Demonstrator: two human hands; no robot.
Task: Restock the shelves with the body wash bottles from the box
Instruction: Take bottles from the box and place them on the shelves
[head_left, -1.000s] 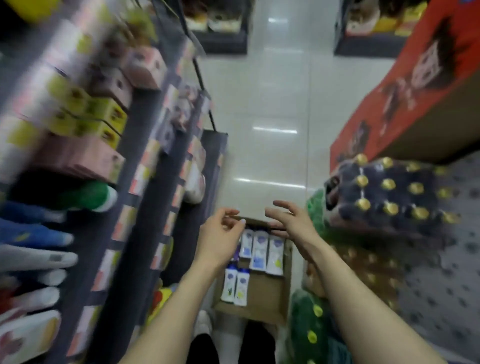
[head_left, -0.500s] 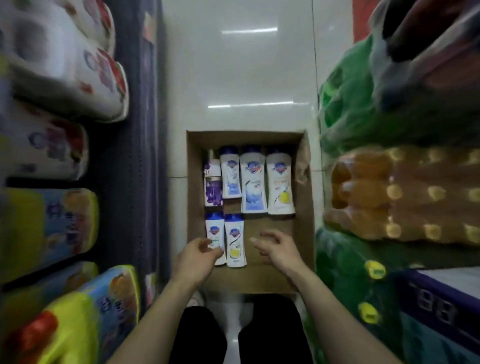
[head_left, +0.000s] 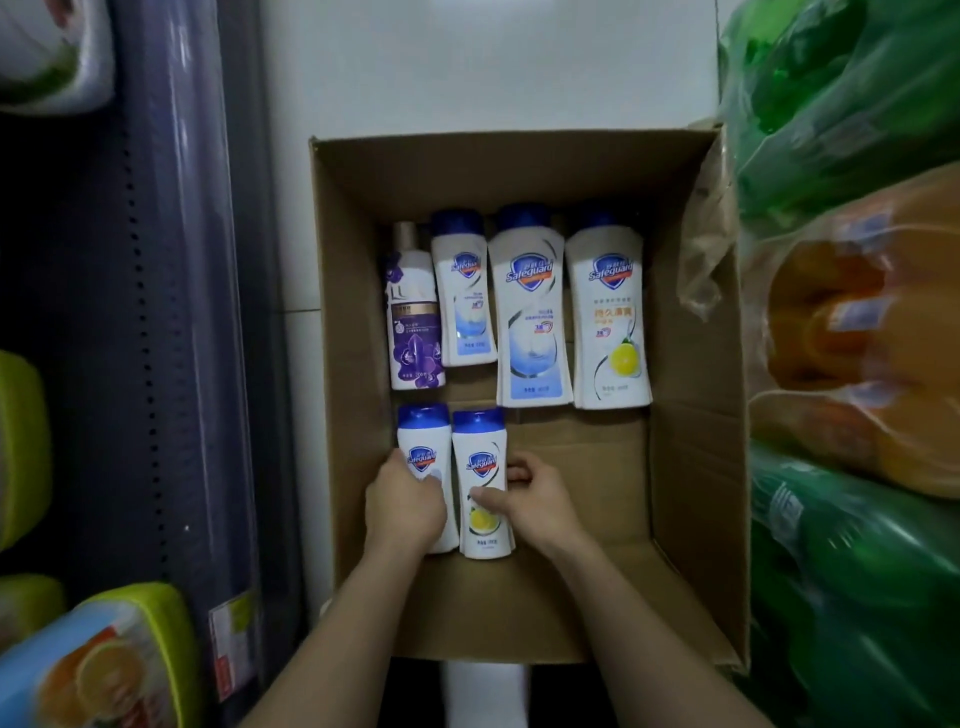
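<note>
Body wash bottles lie flat on the floor of the cardboard box (head_left: 691, 467), blue caps pointing away from me; I count six, in two rows. In the far row, from left to right: a purple-flowered bottle (head_left: 414, 317), a small white bottle (head_left: 464, 291), a larger white bottle with a blue label (head_left: 532, 312), and a white bottle with a lemon picture (head_left: 609, 317), all side by side and touching or nearly so. In the near row sit two small ones, pressed against each other at the left of the box: a plain white small bottle (head_left: 423, 447) and a small lemon bottle (head_left: 483, 467).

My left hand (head_left: 404, 506) is wrapped over the lower half of the plain white small bottle, fingers curled round it; my right hand (head_left: 530, 501) grips the small lemon bottle, thumb across its front label and fingers tucked at its right side. Both bottles seem to rest on the cardboard; I cannot tell whether either is lifted.

The box stands on a pale tiled floor (head_left: 467, 67); dark shelving (head_left: 171, 312) runs along its left, and wrapped packs of green drink bottles (head_left: 841, 93) and orange drink bottles (head_left: 857, 338) crowd its right.
</note>
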